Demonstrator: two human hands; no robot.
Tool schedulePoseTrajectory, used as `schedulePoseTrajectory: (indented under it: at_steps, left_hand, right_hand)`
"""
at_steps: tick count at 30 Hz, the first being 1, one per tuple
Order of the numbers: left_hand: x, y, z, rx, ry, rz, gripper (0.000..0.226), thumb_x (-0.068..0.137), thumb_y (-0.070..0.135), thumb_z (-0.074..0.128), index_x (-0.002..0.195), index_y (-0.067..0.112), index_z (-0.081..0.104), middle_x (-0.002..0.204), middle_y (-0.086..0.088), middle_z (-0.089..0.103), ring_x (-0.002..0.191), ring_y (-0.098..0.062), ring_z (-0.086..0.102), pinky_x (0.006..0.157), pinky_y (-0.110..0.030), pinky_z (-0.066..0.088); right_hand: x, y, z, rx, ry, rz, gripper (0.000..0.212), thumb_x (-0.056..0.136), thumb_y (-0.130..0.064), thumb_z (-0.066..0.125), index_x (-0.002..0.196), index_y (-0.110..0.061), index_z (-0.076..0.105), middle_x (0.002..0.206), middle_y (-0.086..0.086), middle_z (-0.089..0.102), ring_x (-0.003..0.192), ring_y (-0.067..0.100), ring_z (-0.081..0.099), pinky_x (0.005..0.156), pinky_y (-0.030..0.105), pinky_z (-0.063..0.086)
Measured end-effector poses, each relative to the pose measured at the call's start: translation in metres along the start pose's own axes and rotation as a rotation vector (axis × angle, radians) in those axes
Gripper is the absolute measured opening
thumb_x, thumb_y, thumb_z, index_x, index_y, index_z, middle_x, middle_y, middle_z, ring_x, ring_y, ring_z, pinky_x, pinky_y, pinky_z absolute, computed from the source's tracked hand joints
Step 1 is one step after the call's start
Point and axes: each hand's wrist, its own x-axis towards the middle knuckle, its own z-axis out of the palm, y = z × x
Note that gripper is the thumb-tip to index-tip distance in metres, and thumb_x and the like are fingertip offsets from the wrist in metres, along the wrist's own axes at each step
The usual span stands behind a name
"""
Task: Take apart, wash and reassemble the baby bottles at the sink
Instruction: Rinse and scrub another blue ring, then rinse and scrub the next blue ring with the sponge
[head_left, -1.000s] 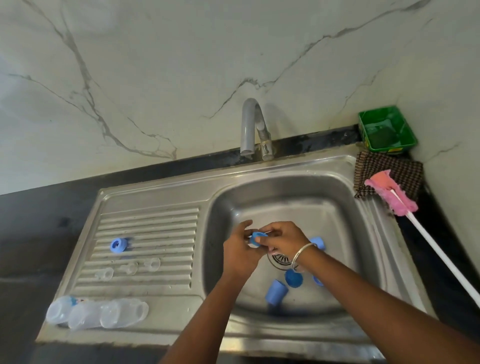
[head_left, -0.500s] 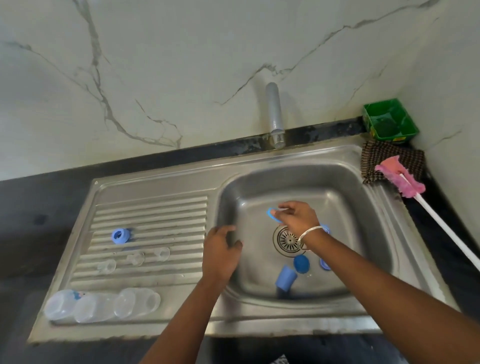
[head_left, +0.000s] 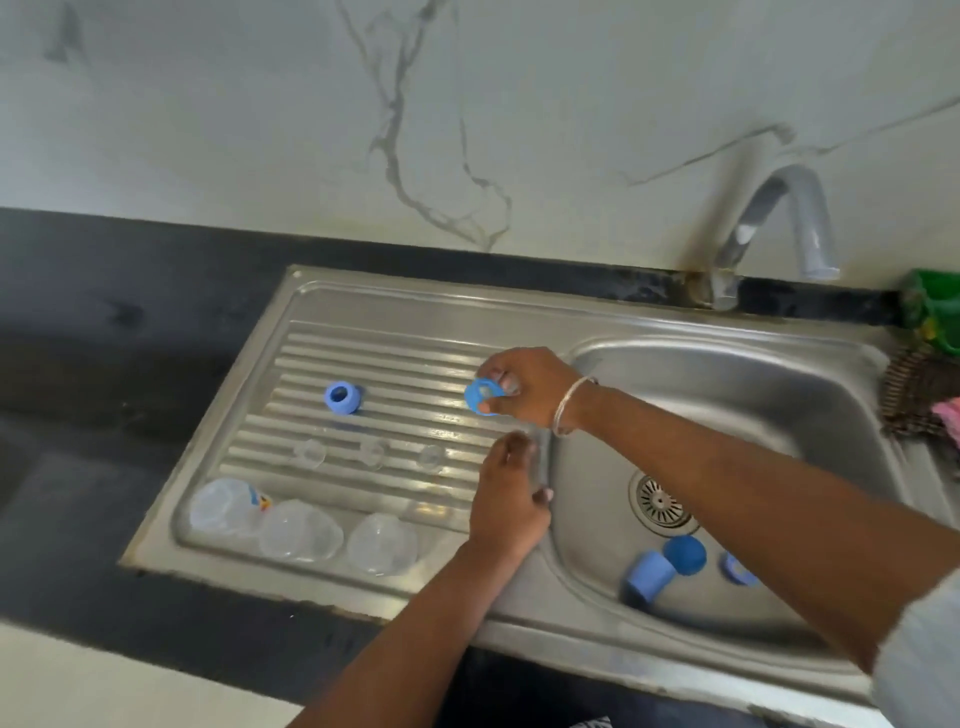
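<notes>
Step in hand: a washed blue collar ring (head_left: 482, 397) is being carried to the ribbed drainboard (head_left: 363, 358), apparently to be set down among the parts already laid out there.

Right hand: the right hand (head_left: 524, 387) reaches across from the basin side and pinches the ring in its fingertips, the ring's open face turned roughly toward the camera, held just above the ribs.

Left hand: the left hand (head_left: 511, 499) rests on the ridge between drainboard and basin (head_left: 779, 395), fingers loosely bent and holding nothing.

Key relation: the other blue ring (head_left: 343, 397) sits on the drainboard at about 9 o'clock from the held ring, well apart, its hole facing up. The free stretch of ribs between them is the likely landing spot, and the right hand is the nearer one.

Ring axis: the held ring is tipped; I judge it needs to turn flat to sit like its twin.

Other washed parts: three clear teats (head_left: 371, 453) lie in a row at 7 o'clock from the held ring; three clear bottle bodies (head_left: 298, 530) lie on their sides along the drainboard's near edge.

Still in the basin: a blue cap (head_left: 647, 574), a blue disc-like piece (head_left: 685, 553) and another blue piece (head_left: 740, 569), at 5 o'clock from the drain.

Risk: a tipped ring may roll along the ribs.
</notes>
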Motion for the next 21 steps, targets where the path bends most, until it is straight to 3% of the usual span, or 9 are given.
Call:
schedulePoseTrajectory:
  at_steps: [4,9,13,17,19,21]
  left_hand:
    - [0.002,-0.004,0.002,-0.029,-0.002,0.024,0.056,0.076,0.014,0.077,0.129,0.012,0.058,0.141,-0.003,0.048,0.132,-0.021,0.046,0.112,-0.023,0.033]
    - [-0.001,-0.005,0.004,-0.050,-0.015,0.003,0.051,0.082,0.013,0.069,0.131,0.009,0.056,0.138,-0.007,0.048,0.129,-0.026,0.046,0.109,-0.032,0.041]
    - [0.000,-0.009,0.006,-0.051,-0.040,0.004,0.043,0.085,0.013,0.057,0.128,0.008,0.060,0.134,-0.010,0.051,0.125,-0.027,0.048,0.103,-0.033,0.045]
    - [0.002,-0.011,0.007,-0.079,-0.022,-0.008,0.035,0.087,0.016,0.061,0.121,0.013,0.059,0.125,-0.006,0.056,0.117,-0.025,0.054,0.094,-0.034,0.050]
    - [0.003,-0.010,0.006,-0.072,-0.038,-0.019,0.041,0.086,0.015,0.064,0.126,0.013,0.057,0.130,-0.006,0.053,0.121,-0.025,0.051,0.097,-0.034,0.048]
    - [0.004,-0.010,0.005,-0.067,-0.045,-0.010,0.051,0.084,0.016,0.071,0.132,0.011,0.054,0.136,-0.005,0.049,0.127,-0.024,0.047,0.104,-0.033,0.044]
  right_hand:
    - [0.045,-0.032,0.033,-0.192,-0.129,-0.122,0.046,0.077,-0.031,0.079,0.118,-0.014,0.067,0.114,0.003,0.070,0.105,0.020,0.063,0.092,0.027,0.044]
    - [0.072,-0.050,0.071,-0.288,-0.162,-0.124,0.033,0.077,-0.030,0.073,0.106,-0.015,0.067,0.098,0.004,0.071,0.093,0.026,0.064,0.080,0.035,0.050]
    - [0.080,-0.045,0.082,-0.271,-0.138,-0.103,0.038,0.078,-0.031,0.076,0.111,-0.013,0.068,0.104,0.005,0.071,0.098,0.024,0.063,0.085,0.032,0.048]
    - [0.077,-0.040,0.084,-0.215,-0.128,-0.089,0.057,0.076,-0.036,0.081,0.126,-0.015,0.062,0.119,0.007,0.066,0.111,0.024,0.059,0.097,0.036,0.045]
    - [0.070,-0.041,0.082,-0.101,-0.064,-0.054,0.065,0.078,-0.041,0.079,0.135,-0.020,0.056,0.127,0.007,0.062,0.116,0.022,0.057,0.101,0.035,0.044]
    - [0.056,-0.040,0.073,0.022,0.067,0.010,0.057,0.082,-0.040,0.075,0.134,-0.022,0.057,0.123,0.006,0.064,0.108,0.020,0.061,0.098,0.032,0.046]
